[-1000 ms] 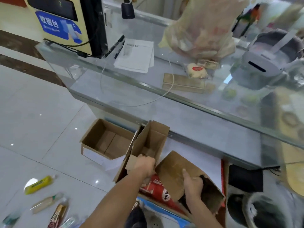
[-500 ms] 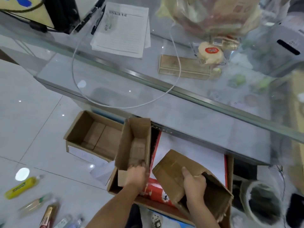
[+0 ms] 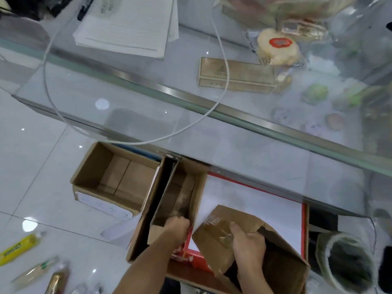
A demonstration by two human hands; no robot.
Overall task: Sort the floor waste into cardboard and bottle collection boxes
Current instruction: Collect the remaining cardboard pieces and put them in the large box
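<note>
My left hand [image 3: 177, 227] grips the near rim of a narrow brown carton [image 3: 180, 194], which stands inside the left end of a large collection box [image 3: 137, 236]. My right hand [image 3: 248, 246] holds a crumpled brown carton [image 3: 214, 232] by its torn flap, over the right part of the same large box. A red-edged white carton [image 3: 250, 200] lies flat inside that box. An open collection box [image 3: 118, 179] with nothing in it sits on the floor to the left. Several bottles lie at the bottom left, among them a yellow bottle [image 3: 18, 248] and a clear bottle [image 3: 36, 271].
A glass counter [image 3: 148, 115] runs across above the boxes, with papers [image 3: 129, 24], a white cable [image 3: 51, 98], a flat tan box [image 3: 235, 75] and a wrapped bun [image 3: 277, 47] on it. A roll of tape [image 3: 343, 262] sits at the lower right. White floor tiles [image 3: 31, 166] fill the left.
The narrow carton in my left hand has gone from tilted above the large box down into its left end, upright. The view has dropped closer; my right hand keeps its carton.
</note>
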